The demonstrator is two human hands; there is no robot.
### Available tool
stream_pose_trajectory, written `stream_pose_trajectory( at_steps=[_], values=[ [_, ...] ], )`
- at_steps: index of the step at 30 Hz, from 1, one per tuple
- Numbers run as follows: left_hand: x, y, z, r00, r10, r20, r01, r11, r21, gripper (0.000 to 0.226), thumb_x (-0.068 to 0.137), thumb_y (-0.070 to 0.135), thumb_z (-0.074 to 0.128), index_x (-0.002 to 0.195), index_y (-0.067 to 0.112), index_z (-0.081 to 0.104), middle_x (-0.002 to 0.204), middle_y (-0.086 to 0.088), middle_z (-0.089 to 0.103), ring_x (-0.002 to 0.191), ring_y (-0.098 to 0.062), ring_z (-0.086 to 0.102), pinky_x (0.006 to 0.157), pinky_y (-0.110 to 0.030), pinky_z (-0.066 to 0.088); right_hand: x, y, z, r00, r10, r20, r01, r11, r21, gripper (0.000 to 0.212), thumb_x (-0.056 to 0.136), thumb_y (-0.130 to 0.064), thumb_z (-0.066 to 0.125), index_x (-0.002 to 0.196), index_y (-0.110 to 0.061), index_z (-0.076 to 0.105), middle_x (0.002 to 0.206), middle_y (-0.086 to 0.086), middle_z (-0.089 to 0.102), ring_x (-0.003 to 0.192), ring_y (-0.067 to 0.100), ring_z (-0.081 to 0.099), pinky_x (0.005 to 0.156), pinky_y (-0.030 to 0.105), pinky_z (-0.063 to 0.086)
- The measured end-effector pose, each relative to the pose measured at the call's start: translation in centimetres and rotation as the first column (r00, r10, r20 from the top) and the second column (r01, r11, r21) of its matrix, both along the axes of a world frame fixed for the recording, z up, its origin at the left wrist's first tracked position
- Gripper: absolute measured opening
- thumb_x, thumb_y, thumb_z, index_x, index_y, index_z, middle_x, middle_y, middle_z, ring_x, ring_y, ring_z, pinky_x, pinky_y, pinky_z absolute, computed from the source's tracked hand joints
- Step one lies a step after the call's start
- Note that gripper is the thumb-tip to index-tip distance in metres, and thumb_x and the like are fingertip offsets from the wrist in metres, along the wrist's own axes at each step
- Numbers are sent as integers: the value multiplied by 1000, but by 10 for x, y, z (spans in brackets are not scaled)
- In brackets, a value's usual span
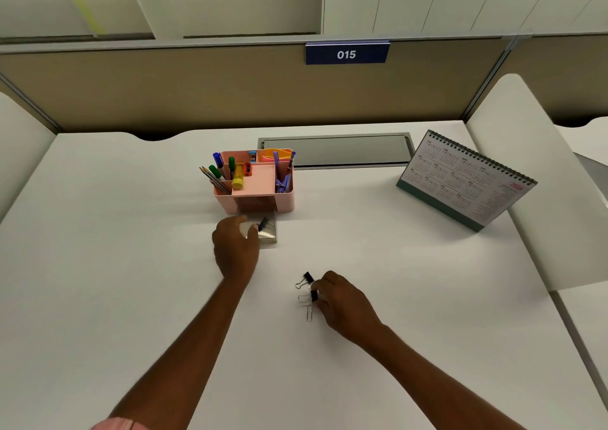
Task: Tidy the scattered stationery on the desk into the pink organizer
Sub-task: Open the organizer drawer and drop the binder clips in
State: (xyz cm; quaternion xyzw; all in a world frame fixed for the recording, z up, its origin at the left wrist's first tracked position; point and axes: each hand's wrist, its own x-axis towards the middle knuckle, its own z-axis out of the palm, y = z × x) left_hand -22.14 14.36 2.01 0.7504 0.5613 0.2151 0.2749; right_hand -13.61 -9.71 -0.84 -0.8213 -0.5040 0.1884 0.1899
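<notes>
The pink organizer (253, 196) stands at the middle of the desk and holds pens, pencils, a yellow glue stick and a sharpener. Its small clear drawer (270, 234) is pulled out toward me with one black binder clip (263, 224) inside. My left hand (235, 248) curls around the drawer's left side. Nearer to me, my right hand (342, 301) pinches a black binder clip (314, 295) that lies on the desk. A second black binder clip (307, 279) lies just beyond it. A metal paper clip (309, 313) lies just in front of it.
A desk calendar (467, 179) stands at the right. A grey cable hatch (335, 149) is set into the white desk (131, 232) behind the organizer. A beige partition with a "015" sign (346, 54) closes the back.
</notes>
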Motion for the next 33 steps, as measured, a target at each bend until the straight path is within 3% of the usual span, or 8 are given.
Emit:
stream_pose_trajectory(
  at_steps=[2,5,8,13,16,23,29,33],
  values=[
    [-11,-30,5,988,-139,64,133,987,92,29,92,23,77,119,13,73,114,-6,72,104,-23,66,86,-36,57,0,-1,2,997,-62,-37,63,998,32,27,94,-29,65,120,-24,62,111,-8,54,103,15,57,70,34,52],
    [-30,-75,5,947,-252,200,282,950,-135,13,91,33,79,100,24,77,84,8,75,79,-6,70,75,-23,55,-2,-2,3,992,-99,-81,106,991,76,24,93,-35,66,115,-30,61,108,-12,52,95,12,60,68,34,54],
    [-43,-101,-3,951,-222,214,296,853,-430,14,88,43,80,89,29,80,77,12,78,74,-3,73,72,-25,58,-5,-1,5,992,-81,-92,91,989,116,24,93,-35,66,116,-30,60,108,-12,53,91,9,60,69,33,55],
    [-46,-118,-2,951,-145,273,274,804,-527,8,93,31,77,88,25,79,76,7,79,68,-10,74,66,-25,58,-7,-1,8,998,-52,-45,58,989,133,24,94,-34,65,118,-30,59,110,-12,54,95,9,59,68,30,54],
    [-48,-121,0,951,-121,285,264,795,-546,8,94,26,75,89,23,80,76,4,79,66,-12,75,72,-32,61,-7,0,8,999,-37,-32,41,990,133,25,95,-32,65,119,-28,60,113,-11,55,97,10,59,69,28,53],
    [-52,-108,2,945,-82,315,248,808,-534,5,92,23,77,89,21,81,76,2,79,65,-12,73,68,-28,60,-2,3,7,998,-47,-33,51,990,130,33,94,-32,68,125,-28,59,115,-11,55,99,11,59,69,23,47],
    [-47,-72,13,948,-49,315,193,874,-445,9,91,16,74,87,21,81,77,4,79,63,-12,74,67,-32,59,6,16,2,995,7,102,-8,1000,4,32,94,-22,63,124,-23,55,120,-4,53,109,21,54,67,37,53],
    [-34,-32,20,966,-28,259,104,953,-285,9,90,14,73,90,17,82,80,5,79,60,-12,74,65,-28,59,11,28,-1,980,71,186,-61,996,-62,26,94,-15,59,120,-16,56,118,2,55,106,28,54,66,41,53]
  ],
)
